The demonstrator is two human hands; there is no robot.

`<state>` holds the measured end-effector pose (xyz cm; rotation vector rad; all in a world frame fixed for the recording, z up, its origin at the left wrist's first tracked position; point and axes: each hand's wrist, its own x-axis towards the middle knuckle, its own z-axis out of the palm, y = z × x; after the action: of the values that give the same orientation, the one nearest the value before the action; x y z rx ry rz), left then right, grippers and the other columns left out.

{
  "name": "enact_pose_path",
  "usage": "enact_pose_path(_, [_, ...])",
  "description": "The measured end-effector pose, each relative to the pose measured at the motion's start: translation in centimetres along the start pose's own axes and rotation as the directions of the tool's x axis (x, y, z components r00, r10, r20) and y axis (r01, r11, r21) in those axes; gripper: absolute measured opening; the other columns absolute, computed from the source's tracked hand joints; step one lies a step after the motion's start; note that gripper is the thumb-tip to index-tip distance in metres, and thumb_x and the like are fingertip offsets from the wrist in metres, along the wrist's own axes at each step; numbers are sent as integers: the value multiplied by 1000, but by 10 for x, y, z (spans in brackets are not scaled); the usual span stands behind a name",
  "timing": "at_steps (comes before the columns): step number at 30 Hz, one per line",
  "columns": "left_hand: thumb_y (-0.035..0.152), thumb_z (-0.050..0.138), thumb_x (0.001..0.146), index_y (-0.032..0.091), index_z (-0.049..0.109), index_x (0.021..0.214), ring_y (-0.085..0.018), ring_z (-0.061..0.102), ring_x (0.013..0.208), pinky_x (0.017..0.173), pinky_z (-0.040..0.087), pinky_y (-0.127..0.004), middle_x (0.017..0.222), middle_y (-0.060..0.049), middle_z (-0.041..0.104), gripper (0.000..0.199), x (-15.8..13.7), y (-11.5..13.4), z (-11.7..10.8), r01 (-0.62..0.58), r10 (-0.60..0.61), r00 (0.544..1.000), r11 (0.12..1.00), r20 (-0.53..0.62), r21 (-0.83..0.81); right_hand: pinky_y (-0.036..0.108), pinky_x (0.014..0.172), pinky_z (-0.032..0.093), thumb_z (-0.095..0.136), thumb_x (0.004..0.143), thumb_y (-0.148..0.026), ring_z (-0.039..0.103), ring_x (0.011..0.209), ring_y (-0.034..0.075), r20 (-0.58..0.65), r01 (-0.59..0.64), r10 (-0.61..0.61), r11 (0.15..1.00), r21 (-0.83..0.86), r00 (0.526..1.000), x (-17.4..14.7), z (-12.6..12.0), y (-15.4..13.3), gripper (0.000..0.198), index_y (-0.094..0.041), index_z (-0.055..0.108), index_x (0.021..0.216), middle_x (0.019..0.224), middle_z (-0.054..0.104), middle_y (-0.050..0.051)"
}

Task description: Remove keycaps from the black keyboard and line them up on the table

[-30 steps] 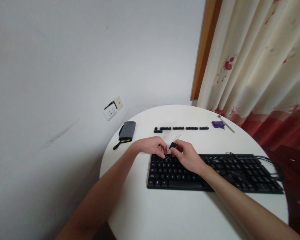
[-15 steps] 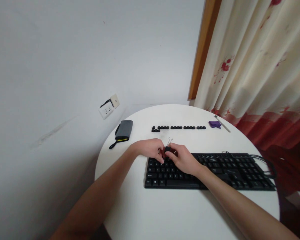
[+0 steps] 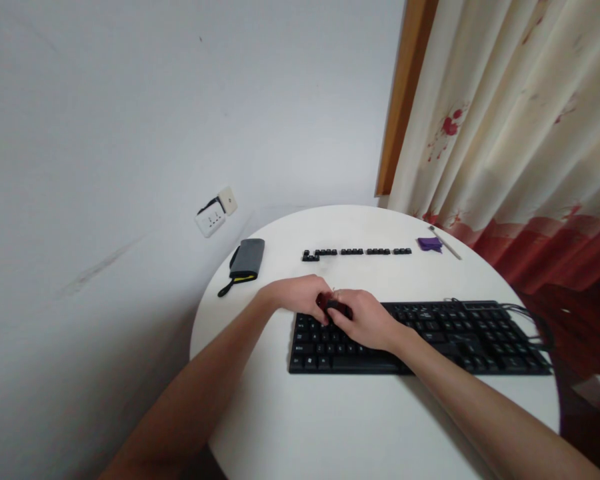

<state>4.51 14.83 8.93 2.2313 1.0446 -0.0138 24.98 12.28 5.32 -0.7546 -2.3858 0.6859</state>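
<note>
Black showed between the fingertips of the right hand (image 3: 364, 319): thumb and forefinger pinched a black-handled wire tool (image 3: 333, 304), probably a keycap puller, with a faint glint of wire above it. The left hand (image 3: 303, 294) met it from the other side, its fingers curled and its thumb pointing down; whether they gripped anything I could not tell.

Both hands were at the back left part of the black computer keyboard (image 3: 433, 333), and the tool was over that end. The keyboard lay under the fingertips and stretched mostly to their right, its long axis running from side to side. The right hand was the nearer to its middle, covering some keys, with the forearm crossing the front edge; the left hand came in over the back left corner.

Beyond the keyboard, black keycaps (image 3: 352, 252) stood in small groups along a line roughly parallel to it, a few set forward at the left end. Past its back left corner lay a folded grey cloth (image 3: 249, 257) with a black loop. Behind its right half lay a purple cloth (image 3: 430, 245) and a slender brush (image 3: 447, 245).
</note>
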Motion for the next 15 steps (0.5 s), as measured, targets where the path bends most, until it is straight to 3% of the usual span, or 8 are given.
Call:
enact_pose_path(5, [40,80,70,15,71,77,-13,56,60,57,38,-23,64,1,64,27,2,0,0,40,-40,999,999,11,18,26,59,36,52,90,-21,55,61,16,-69,-117,128,982,150,989,3,5,2,12,-21,61,83,69,63,0])
enact_pose_path(15, [37,79,72,14,70,77,-13,58,62,59,41,-23,66,1,64,25,3,-1,1,18,-18,1000,999,14,-39,27,63,41,50,92,-23,58,66,16,-109,-156,192,949,274,975,6,10,5,18,-19,59,76,70,63,1])
